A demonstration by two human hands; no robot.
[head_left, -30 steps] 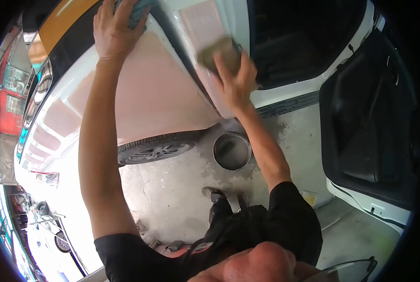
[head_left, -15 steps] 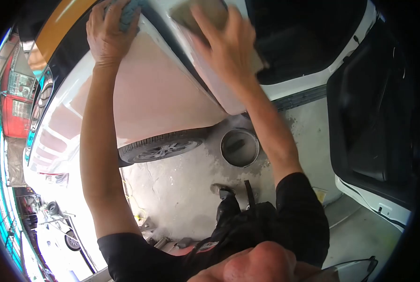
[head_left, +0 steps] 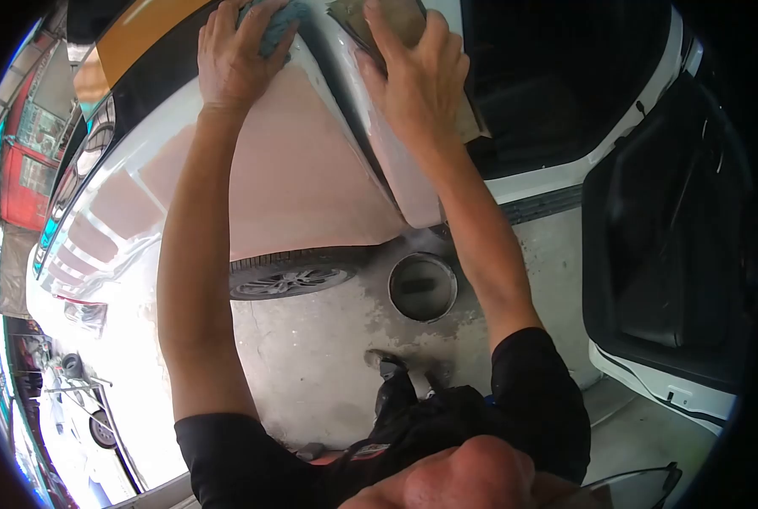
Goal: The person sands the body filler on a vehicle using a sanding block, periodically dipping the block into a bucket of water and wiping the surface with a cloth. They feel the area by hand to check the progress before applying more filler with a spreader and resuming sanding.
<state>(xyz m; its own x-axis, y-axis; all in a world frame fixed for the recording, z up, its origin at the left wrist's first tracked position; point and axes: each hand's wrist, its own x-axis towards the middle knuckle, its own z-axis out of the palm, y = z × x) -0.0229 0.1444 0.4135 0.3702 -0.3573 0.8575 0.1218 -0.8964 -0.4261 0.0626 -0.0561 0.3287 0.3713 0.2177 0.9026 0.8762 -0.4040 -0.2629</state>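
Note:
My left hand (head_left: 236, 58) is curled over a wadded blue cloth (head_left: 279, 27), close against the top of the car's rear panel (head_left: 302, 170). That panel is white with a large matte pinkish patch. My right hand (head_left: 417, 85) grips a sanding block with brownish sandpaper (head_left: 400, 21), its fingers spread across the back. The block rests on the narrow white pillar edge (head_left: 366, 93) beside the door opening, and a paper corner (head_left: 472, 127) sticks out beyond my hand. A dark gap runs between the panel and the pillar. Part of the cloth is hidden under my left fingers.
Below the panel is the car's wheel (head_left: 298, 276). A round bucket (head_left: 423, 287) holding greyish water and a dark object stands on the concrete floor (head_left: 311, 365). At right an open car door (head_left: 667, 246) hangs out. A red vehicle (head_left: 27, 182) is at far left.
Both hands have shifted a little to the right in view, still on the cloth and the sanding block. The right hand was blurred by motion and is now sharper. The bucket sits lower in view.

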